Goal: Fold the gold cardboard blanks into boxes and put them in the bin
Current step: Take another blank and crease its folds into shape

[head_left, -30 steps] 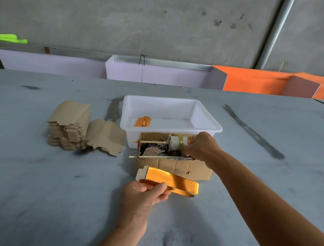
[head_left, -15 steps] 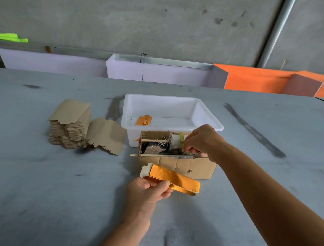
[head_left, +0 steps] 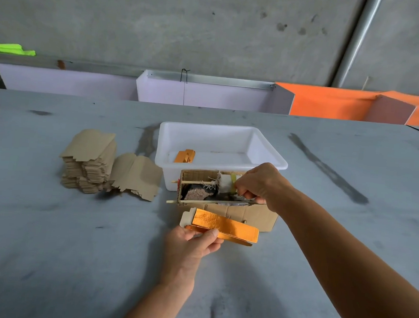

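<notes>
On the far left of the desk [head_left: 46, 246] the stack of blanks [head_left: 88, 160] sits brown side up, with one loose blank [head_left: 137, 175] leaning against its right side; neither has moved in the last second. Beside them stands the white bin [head_left: 267, 148], holding one finished gold box [head_left: 185, 156] in its near left corner, the same as before.

My left hand [head_left: 191, 242] holds the half-folded gold box [head_left: 220, 226] low over the desk, just in front of the cardboard box [head_left: 249, 214], thumb on top and fingers curled underneath, pinching its near long edge. Over the last second this hand has drifted a little right and away from me, carrying the piece with it; the piece itself looks no further folded, with a white flap still open at its left end.

My right hand [head_left: 261, 185] is the one that has changed. A second ago it was reaching deep into the cardboard box at the roll [head_left: 226, 185] strung on a stick; now it has pulled back slightly, fingers curled and pinching something small by the roll. I take it to be the end of a tape strip, though it is too small to be sure.

So I judge this box is mid-assembly: if that is tape, the next move is drawing it out to seal the piece, then closing the flap before it goes into the bin.
</notes>
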